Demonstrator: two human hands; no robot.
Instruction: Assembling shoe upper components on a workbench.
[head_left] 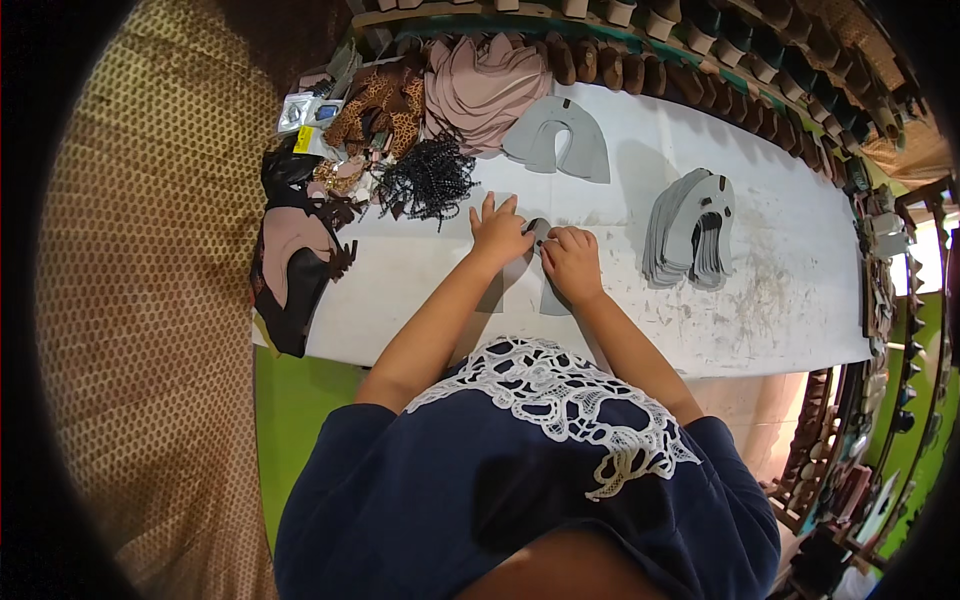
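A grey U-shaped cut piece (491, 298), apparently for a shoe upper, lies on the white-covered table in front of me, mostly covered by my hands and forearms. My left hand (500, 233) rests on its upper left side with fingers spread, the thumb side near a small dark patch at the top of the curve. From the right, my right hand (572, 264) presses on the same curve, fingers bent and close together; whatever is under its fingertips is hidden. Beyond my hands lies another grey U-shaped piece (583, 150) with a small dark mark at its top.
At right stands a fanned stack of grey U-shaped pieces (680, 225). Far left hold pink pieces (480, 85), leopard-print pieces (375, 105), black beaded strands (428, 178) and black pieces (305, 290). Shoe racks (690, 85) line the table's far edge.
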